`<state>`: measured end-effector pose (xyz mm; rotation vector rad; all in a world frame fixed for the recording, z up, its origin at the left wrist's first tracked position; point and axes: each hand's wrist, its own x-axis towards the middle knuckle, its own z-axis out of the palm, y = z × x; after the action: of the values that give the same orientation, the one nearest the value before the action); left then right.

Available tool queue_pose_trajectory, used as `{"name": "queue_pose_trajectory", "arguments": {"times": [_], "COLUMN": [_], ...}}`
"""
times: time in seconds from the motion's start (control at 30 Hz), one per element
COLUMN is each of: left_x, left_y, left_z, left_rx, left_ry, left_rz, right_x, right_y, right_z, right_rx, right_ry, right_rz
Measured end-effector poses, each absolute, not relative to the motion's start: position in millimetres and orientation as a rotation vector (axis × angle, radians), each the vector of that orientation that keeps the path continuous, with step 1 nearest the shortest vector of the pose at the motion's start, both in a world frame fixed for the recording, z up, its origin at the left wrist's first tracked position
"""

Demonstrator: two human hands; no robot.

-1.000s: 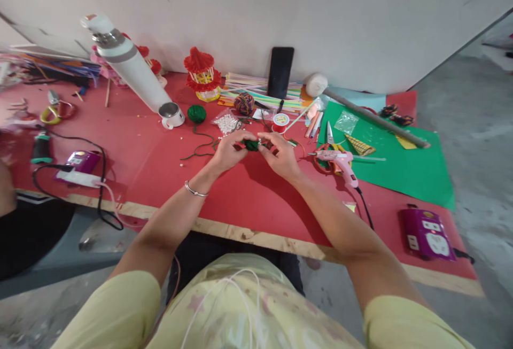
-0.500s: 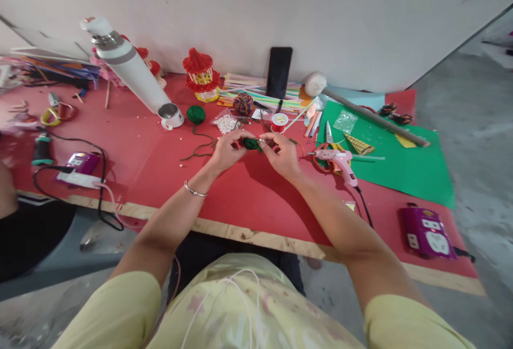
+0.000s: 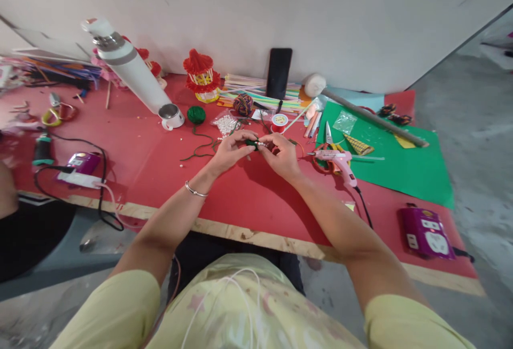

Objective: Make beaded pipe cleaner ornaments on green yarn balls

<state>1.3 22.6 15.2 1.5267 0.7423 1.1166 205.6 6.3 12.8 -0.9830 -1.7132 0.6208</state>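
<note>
L hand (image 3: 231,152) & R hand (image 3: 284,156) meet above mid surface (image 3: 256,199), fingertips just apart. L grip: thumb + fingers pinched nearly closed on small dk green piece (image 3: 252,142). R grip: same, thumb + index closed on a few white beads (image 3: 261,144) at R end of that piece. Piece mostly hidden by fingers, so exact shape & how beads attach: can't tell. Bracelet (image 3: 196,189) on L wrist. Just behind L hand: bag of beads (image 3: 225,123), some loose ones by its front edge. Green yarn ball (image 3: 196,115) left of bag, loose strand trailing fwd on surface. Multicolor ball (image 3: 243,104) behind bag; red spool (image 3: 279,123) behind R hand. Phone (image 3: 279,72) upright near wall, strips (image 3: 240,94) either side. Red/yellow lantern (image 3: 201,77) back L of those; bottle (image 3: 134,68) & cup (image 3: 171,117) further L. R of R hand: pink glue gun (image 3: 339,162) on its side, partly over scissors (image 3: 329,134); green sheet (image 3: 404,172) beyond, w/ rod (image 3: 377,117) lying across its back part. Purple socket box (image 3: 428,231) near front R corner, another (image 3: 84,162) on L. Bit of another person's arm (image 3: 6,191) at L edge.
</note>
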Motion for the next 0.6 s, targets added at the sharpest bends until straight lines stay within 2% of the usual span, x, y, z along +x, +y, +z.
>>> {"name": "queue_pose_trajectory", "arguments": {"times": [0.4, 0.6], "left_x": [0.9, 1.2], "left_y": [25.8, 26.9], "left_z": [16.1, 14.9], "left_rx": [1.876, 2.027], "left_ry": [0.984, 0.988], "left_rz": [1.370, 1.328], "right_x": [203.5, 204.5], "right_y": [4.3, 3.7], "right_z": [14.5, 15.2], "right_rx": [-0.967, -0.976], "right_ry": [-1.773, -1.765], "right_rz": [0.606, 0.597]}}
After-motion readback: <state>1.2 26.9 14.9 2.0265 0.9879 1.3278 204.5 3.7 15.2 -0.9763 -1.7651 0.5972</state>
